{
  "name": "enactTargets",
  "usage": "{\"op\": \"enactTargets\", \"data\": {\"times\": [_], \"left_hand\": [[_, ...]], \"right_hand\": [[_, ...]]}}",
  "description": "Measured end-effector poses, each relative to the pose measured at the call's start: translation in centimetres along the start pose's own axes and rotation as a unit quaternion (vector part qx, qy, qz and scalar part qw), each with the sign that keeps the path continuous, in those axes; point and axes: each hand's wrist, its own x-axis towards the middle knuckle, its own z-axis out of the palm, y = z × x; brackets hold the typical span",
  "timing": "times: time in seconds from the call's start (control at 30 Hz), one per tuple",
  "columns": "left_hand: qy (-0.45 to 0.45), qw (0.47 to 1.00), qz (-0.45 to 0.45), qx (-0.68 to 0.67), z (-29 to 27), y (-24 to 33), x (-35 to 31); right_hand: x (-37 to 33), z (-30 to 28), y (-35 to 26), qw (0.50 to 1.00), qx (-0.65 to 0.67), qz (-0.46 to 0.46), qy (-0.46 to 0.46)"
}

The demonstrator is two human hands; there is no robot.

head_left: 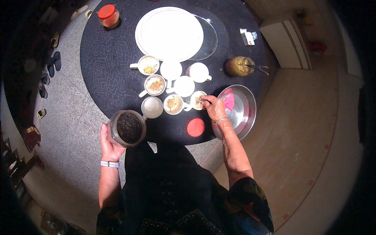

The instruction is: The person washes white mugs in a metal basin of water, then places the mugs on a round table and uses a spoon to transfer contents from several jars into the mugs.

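Observation:
My left hand [111,147] is wrapped round a clear jar [143,131] full of dark dried tea leaves [129,127], tilted so its open mouth shows. Over a small white cup [194,102] at the right of the cup group, my right hand [214,107] has its fingers pinched together, with dark bits at the fingertips. Three cups hold yellowish dried pieces: one at the back left [149,65], one in front of it [155,85], one in the front row [173,104]. A plain cup [152,107] stands nearest the jar.
A red lid [195,127] lies by the table's near edge. Right of the cups stands a steel basin [253,105] with a pink cloth [229,101]. Farther off are a white round tray [169,31], a red-lidded jar [108,16], a jar with yellowish contents [237,66] and a small box [247,38].

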Motion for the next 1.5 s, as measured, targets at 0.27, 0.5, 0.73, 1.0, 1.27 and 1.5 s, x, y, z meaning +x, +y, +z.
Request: {"op": "enactTargets", "data": {"times": [0.27,0.5,0.73,1.0,1.27,1.5], "left_hand": [[0.002,1.0,-0.009,-0.021,-1.0,0.4,0.4],[0.008,1.0,0.001,-0.017,-0.8,0.9,0.6],[-0.005,1.0,0.002,-0.013,-0.9,1.3,0.7],[-0.02,1.0,0.018,-0.015,-1.5,1.7,0.8],[0.002,1.0,0.012,-0.028,-1.3,2.0,0.8],[0.01,0.999,0.015,-0.038,-1.3,2.3,0.6]], "right_hand": [[-0.4,-0.2,-3.5,0.994,-0.096,0.044,-0.003],[-0.3,0.0,-1.7,0.999,-0.027,0.017,0.034],[-0.1,-0.2,-2.3,0.998,-0.049,0.039,0.023],[0.0,-0.9,-2.1,0.996,0.053,0.072,0.021],[1.6,1.9,-7.5,0.971,0.238,0.017,-0.027],[4.0,4.9,-6.3,1.0,-0.003,-0.006,0.009]]}}
